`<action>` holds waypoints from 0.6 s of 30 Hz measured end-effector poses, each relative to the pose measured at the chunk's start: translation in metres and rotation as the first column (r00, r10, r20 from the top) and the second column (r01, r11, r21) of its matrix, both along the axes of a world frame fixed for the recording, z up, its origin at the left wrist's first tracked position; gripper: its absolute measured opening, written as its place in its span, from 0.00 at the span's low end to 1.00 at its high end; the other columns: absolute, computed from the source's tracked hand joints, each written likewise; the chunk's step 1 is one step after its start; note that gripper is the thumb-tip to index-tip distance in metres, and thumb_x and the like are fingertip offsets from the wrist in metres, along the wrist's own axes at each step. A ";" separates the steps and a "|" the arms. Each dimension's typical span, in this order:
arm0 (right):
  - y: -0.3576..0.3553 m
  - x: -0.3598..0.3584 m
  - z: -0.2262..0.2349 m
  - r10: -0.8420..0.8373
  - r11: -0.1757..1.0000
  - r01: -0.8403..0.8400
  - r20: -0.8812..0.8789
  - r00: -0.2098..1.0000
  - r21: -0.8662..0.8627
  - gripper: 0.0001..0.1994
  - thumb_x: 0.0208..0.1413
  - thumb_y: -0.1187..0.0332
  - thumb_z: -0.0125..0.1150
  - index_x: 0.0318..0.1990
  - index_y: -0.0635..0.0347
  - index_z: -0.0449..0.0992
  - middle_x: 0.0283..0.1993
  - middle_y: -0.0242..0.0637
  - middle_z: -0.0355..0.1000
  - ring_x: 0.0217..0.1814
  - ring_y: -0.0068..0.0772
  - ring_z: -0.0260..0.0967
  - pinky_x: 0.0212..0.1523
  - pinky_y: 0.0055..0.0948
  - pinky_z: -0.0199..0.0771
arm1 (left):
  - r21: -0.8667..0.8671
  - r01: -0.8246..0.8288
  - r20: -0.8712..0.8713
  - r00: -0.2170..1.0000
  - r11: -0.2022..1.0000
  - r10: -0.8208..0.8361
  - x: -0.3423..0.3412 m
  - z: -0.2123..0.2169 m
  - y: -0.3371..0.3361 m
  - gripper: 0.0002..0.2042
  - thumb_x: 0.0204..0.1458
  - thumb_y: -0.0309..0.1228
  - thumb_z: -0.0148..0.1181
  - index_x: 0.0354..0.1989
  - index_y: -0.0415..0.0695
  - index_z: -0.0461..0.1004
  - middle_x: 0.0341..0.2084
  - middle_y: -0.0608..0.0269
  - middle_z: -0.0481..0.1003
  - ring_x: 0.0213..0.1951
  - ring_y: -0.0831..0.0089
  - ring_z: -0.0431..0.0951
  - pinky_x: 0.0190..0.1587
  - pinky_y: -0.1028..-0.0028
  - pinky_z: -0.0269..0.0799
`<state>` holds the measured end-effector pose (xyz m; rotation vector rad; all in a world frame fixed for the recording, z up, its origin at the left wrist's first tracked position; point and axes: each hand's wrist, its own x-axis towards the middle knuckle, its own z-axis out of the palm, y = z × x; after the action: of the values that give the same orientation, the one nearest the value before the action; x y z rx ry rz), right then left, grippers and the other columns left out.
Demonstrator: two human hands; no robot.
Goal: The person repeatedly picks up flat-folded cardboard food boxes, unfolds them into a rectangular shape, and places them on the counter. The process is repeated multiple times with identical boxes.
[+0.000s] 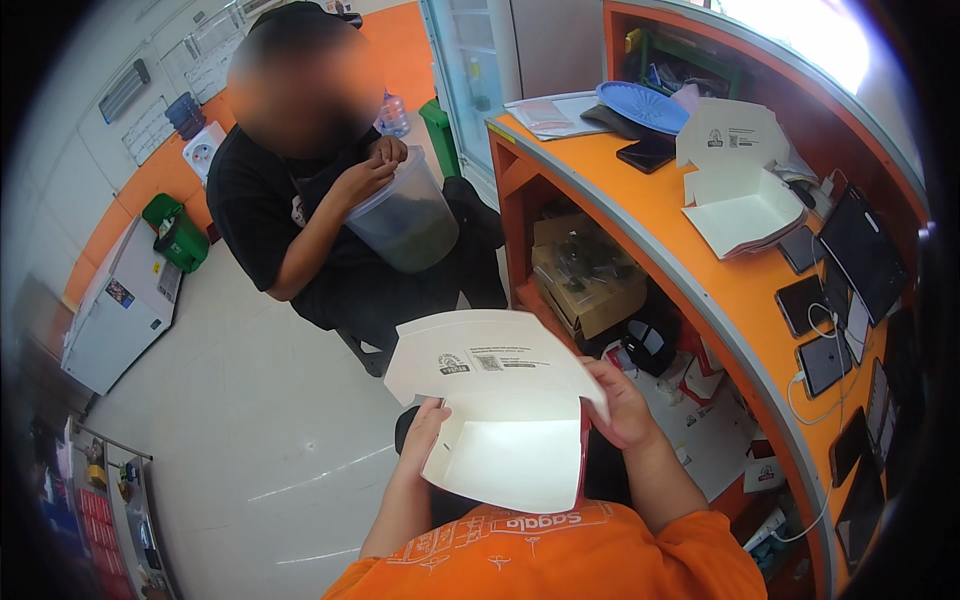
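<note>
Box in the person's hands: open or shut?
Open: its lid stands raised, and the white inside of the box shows between the left hand and right hand.

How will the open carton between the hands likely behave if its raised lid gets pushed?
The carton is probably light: thin-walled, its white inside bare. Its lid would likely flex or swing, being a broad, thin panel. Tipping seems unlikely while the left hand and right hand hold either side.
</note>
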<state>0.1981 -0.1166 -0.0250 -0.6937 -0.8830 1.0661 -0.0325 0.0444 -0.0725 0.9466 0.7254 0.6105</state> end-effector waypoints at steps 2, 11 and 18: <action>0.003 0.002 0.005 0.083 0.997 -0.083 0.018 0.996 0.008 0.34 0.51 0.52 0.65 0.59 0.64 0.61 0.63 0.44 0.58 0.66 0.35 0.55 0.64 0.36 0.55 | 0.048 -0.022 -0.017 1.000 0.999 0.023 0.000 -0.006 0.000 0.22 0.53 0.26 0.46 0.57 0.34 0.61 0.50 0.55 0.69 0.49 0.70 0.70 0.52 0.74 0.65; 0.028 0.007 0.002 -0.015 0.854 0.269 0.495 0.869 -0.446 0.27 0.47 0.66 0.70 0.54 0.69 0.69 0.46 0.39 0.74 0.48 0.25 0.70 0.49 0.24 0.69 | 0.400 0.104 -0.253 0.968 0.911 0.000 -0.001 -0.004 -0.007 0.15 0.57 0.27 0.47 0.50 0.33 0.67 0.44 0.58 0.72 0.45 0.76 0.71 0.49 0.77 0.65; 0.023 0.007 -0.014 -0.370 0.873 0.440 0.302 0.878 -0.210 0.17 0.59 0.66 0.57 0.50 0.69 0.71 0.46 0.38 0.74 0.47 0.24 0.70 0.48 0.25 0.69 | 0.245 -0.001 0.346 0.934 0.970 -0.086 0.008 0.013 -0.015 0.27 0.61 0.48 0.40 0.58 0.37 0.61 0.56 0.53 0.66 0.58 0.66 0.64 0.61 0.63 0.56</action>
<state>0.2049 -0.0938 -0.0394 -1.2154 -0.7616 0.7273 -0.0248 0.0291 -0.0590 1.0371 0.3088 0.8190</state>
